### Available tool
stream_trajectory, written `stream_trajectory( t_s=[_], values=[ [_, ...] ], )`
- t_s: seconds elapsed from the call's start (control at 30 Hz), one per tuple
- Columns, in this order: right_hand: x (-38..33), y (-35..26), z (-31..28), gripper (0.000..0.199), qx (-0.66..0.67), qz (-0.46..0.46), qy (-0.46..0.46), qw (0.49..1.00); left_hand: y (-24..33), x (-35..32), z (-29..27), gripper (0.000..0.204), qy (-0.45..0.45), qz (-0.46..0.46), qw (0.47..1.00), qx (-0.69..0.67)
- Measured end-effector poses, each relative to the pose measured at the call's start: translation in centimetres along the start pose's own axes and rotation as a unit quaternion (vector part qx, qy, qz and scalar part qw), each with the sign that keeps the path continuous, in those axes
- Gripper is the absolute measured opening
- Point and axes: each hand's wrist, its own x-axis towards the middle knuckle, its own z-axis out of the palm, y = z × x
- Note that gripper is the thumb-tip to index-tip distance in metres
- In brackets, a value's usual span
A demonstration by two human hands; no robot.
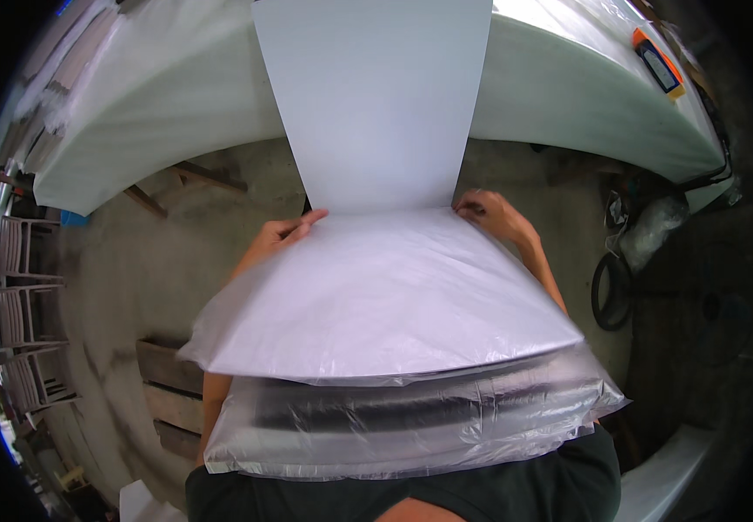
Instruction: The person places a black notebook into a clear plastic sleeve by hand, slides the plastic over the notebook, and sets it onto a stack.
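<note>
So, from the head view, we've got one big white sheet (pixel 376 96) at 12 o'clock, running off past the top edge, with its near end meeting a milky plastic cover (pixel 394 296) dead center. That cover spreads toward 6 o'clock, over a second, clearer plastic layer (pixel 420 426) by the dark shirt (pixel 516 478).

Left hand (pixel 283 237) is around 10 o'clock, fingers laid at the corner where sheet meets cover. Right hand (pixel 496 213) is near 2 o'clock, fingers curled in at the opposite corner. Thumbs and tips are mostly hidden, so we honestly can't tell whether either hand is gripping or just touching.

Our read: the step in hand is lining up sheet and cover at that seam. We'd say the next move calls for both corners held level, with no snagging of the thin plastic.

Writing-wise, we spot none on the sheet or either plastic layer. An orange-and-dark tool (pixel 657 63) on the pale-covered counter (pixel 568 96) at 2 o'clock has a light panel, but we can't make out any words.
</note>
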Motion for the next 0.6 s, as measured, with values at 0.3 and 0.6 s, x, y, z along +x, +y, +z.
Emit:
stream_trajectory(
  t_s=[0.3, 0.6],
  values=[
    [5.5, -2.5, 0.0, 0.070, 0.206, 0.036, 0.262, 0.942, 1.7, 7.0, -2.0, 0.073, 0.180, 0.150, 0.964, 0.127],
    [8.1, -4.9, 0.8, 0.076, 0.365, 0.024, 0.263, 0.893, 2.1, 10.4, -2.5, 0.080, 0.130, 0.079, 0.986, 0.065]
  ],
)
